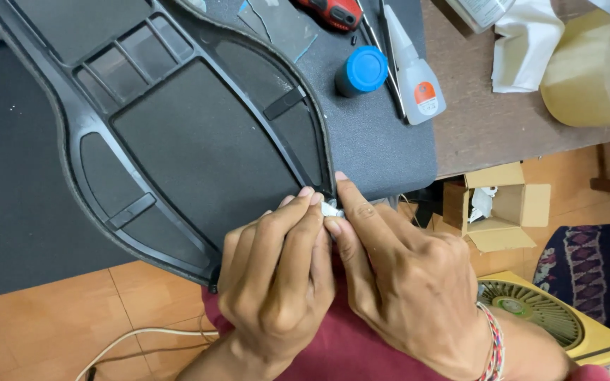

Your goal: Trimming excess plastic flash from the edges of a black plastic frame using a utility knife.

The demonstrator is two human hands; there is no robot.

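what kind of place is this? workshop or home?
Probably a home repair bench: a screwdriver, glue bottle and tape roll on a wooden table, with a fan and cardboard box on the tiled floor.

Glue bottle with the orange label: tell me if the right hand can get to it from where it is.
Probably yes. The glue bottle lies uncovered on the dark mat above the right hand, nothing between, but its fingers are busy pinching a small white piece.

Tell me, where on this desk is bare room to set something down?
The dark mat left of the black moulded panel is bare. Crowded: the top right, around the blue cap, glue bottle and tape roll.
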